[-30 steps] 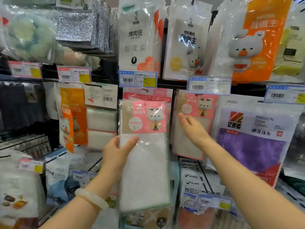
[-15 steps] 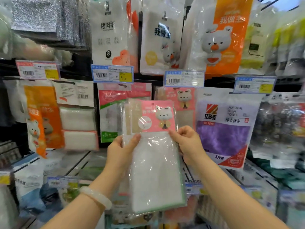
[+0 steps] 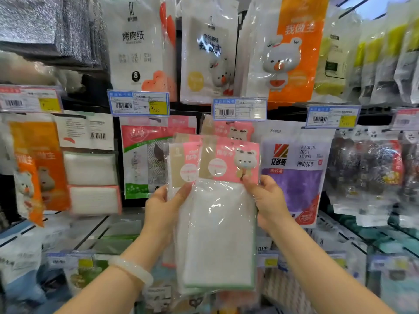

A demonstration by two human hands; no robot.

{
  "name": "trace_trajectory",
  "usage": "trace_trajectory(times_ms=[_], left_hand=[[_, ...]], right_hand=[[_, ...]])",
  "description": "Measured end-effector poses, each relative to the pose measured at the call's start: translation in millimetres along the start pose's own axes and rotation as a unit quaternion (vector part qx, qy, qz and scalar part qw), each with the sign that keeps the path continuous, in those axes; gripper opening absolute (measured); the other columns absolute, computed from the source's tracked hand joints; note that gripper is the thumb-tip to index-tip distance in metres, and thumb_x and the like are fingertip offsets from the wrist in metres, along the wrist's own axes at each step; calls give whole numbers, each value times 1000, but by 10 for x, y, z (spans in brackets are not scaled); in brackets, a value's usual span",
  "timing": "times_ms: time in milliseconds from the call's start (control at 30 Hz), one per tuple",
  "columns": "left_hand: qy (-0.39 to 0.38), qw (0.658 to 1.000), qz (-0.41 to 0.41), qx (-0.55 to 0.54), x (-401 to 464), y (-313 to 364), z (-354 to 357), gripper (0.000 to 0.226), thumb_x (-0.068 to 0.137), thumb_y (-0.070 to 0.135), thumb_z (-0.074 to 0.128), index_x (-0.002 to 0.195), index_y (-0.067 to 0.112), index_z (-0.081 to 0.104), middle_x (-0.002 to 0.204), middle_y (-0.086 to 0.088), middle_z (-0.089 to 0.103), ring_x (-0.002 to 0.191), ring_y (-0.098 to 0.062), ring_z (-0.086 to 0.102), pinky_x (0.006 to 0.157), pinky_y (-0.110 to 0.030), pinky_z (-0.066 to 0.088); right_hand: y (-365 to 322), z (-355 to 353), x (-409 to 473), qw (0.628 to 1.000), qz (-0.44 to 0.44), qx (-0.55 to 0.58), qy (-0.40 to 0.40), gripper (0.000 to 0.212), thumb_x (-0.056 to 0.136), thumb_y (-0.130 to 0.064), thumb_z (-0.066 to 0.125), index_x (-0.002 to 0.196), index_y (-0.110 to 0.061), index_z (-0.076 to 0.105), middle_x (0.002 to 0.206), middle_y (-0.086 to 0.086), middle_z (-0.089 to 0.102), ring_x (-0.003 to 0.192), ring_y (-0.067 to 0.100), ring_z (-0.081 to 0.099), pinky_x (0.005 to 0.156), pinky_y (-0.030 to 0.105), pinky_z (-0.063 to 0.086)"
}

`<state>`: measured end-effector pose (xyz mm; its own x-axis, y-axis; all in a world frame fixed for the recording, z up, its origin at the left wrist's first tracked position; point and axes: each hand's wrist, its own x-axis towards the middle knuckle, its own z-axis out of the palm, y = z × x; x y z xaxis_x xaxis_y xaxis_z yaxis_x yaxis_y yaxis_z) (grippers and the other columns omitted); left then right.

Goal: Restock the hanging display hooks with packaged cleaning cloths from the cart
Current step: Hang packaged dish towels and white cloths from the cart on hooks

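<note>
I hold a small stack of packaged cleaning cloths [image 3: 217,232], clear bags with white cloth and a pink header card showing a cartoon animal. My left hand [image 3: 163,207] grips the stack's left edge, thumb across the front. At the right edge, my right hand [image 3: 269,200] pinches the front packet just under its header. The front packet is fanned slightly right of the one behind it. More of the same packets [image 3: 229,130] hang on the hook directly behind. The cart is out of view.
A purple dish towel pack [image 3: 294,175] hangs right of the stack, a red-green pack [image 3: 145,159] to its left, sponges [image 3: 90,182] further left. Price tags [image 3: 239,109] line the rail above. Lower hooks hold more packs.
My right hand came back from the hanging packets to grip the stack's right edge. The front packet has slid right, fanning the stack. The view shifted left.
</note>
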<state>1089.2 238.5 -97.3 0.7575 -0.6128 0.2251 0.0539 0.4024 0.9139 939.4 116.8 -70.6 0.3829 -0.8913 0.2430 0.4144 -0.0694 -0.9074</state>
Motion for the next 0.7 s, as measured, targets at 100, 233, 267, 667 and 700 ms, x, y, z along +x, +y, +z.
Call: trace_trajectory(times_ms=[100,233,267,667,700], left_hand=[[-13,1000,4,2,14,39,-28,41,58,34,82,90,13,68,81,-3,77,72,-17,73,58,-27,57],[-19,997,39,59,20,70,-10,50,48,44,82,88,16,70,81,-1,77,76,-20,73,72,-36,58],[-20,997,42,57,24,76,3,50,48,45,82,87,16,70,81,-1,77,76,-20,73,73,-37,57],[12,997,50,55,49,88,-16,25,68,24,81,88,16,69,83,-3,76,81,-24,73,75,-41,59],[17,997,49,52,51,91,-31,22,69,22,80,88,16,69,85,-5,76,83,-26,72,78,-44,58]], right_hand=[[-102,-14,19,998,-55,-8,5,16,84,-12,66,86,-10,50,76,6,66,66,16,62,68,35,53],[-263,63,23,993,-112,-30,-4,17,85,-10,65,84,-15,49,82,12,59,79,23,55,78,43,46],[-299,86,33,993,-119,-25,-2,17,85,-10,65,84,-15,49,82,11,59,81,24,55,79,44,46],[-409,138,203,996,-88,-11,24,19,79,-13,73,78,-15,54,74,4,67,63,15,64,65,35,56],[-393,123,226,996,-86,-18,25,20,78,-15,74,77,-16,54,74,3,67,61,13,64,64,34,56]])
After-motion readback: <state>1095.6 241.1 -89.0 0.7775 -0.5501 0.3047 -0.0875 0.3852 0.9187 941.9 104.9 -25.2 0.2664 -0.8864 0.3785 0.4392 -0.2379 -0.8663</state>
